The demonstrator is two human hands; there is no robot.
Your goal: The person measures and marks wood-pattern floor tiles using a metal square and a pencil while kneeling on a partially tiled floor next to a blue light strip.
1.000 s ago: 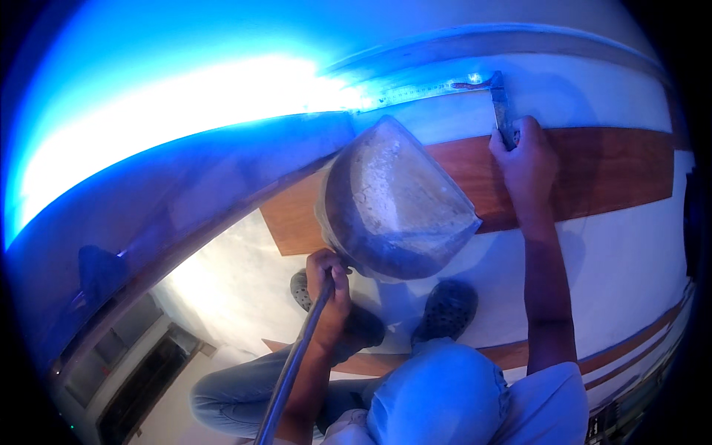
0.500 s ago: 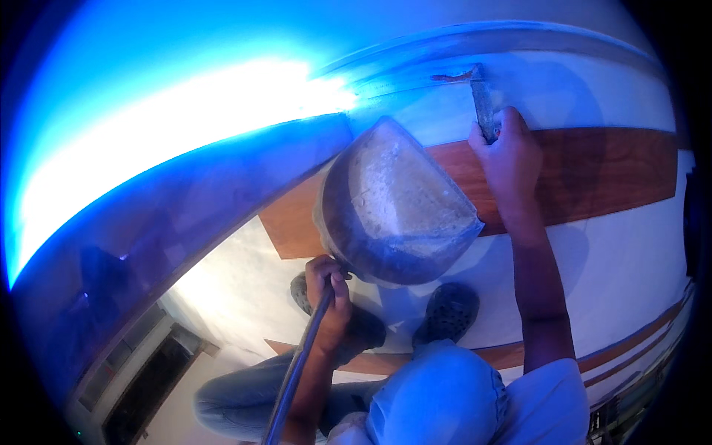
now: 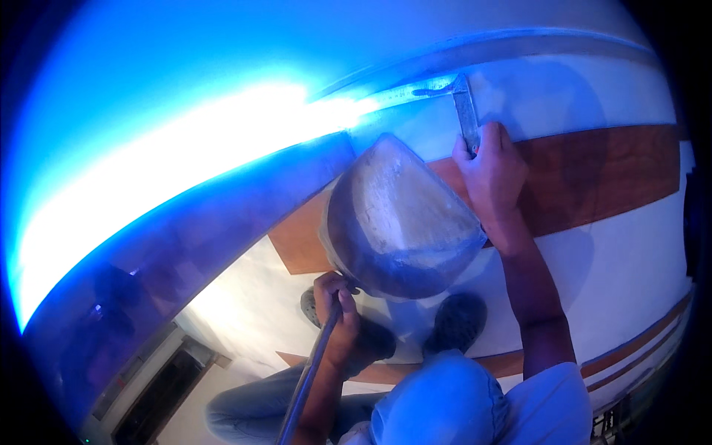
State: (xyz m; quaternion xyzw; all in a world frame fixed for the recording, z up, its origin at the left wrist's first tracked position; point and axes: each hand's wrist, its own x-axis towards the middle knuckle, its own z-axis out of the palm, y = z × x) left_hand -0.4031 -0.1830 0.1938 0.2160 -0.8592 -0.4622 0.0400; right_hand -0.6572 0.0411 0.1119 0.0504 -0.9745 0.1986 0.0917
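Note:
My left hand is wrapped round a long thin handle that runs down to the lower edge. At its top is a dustpan-like scoop, with a straight edge on one side and a rounded back. My right hand is closed on the grip of a small L-shaped tool. This has a flat, pale shank and a short crosswise end pointing left; its exact kind does not show. The tool's crosswise end lies over the pale floor, beyond the scoop's straight edge.
A glaring blue-white light washes out the left side beside a dark glossy panel. A brown wood-look band crosses the pale floor. My dark clogs stand below the scoop. A dark rectangular opening lies lower left.
My right hand and the tool have shifted left and slightly down, nearer the scoop. The scoop and my left hand sit slightly lower in view; both holds are unchanged.

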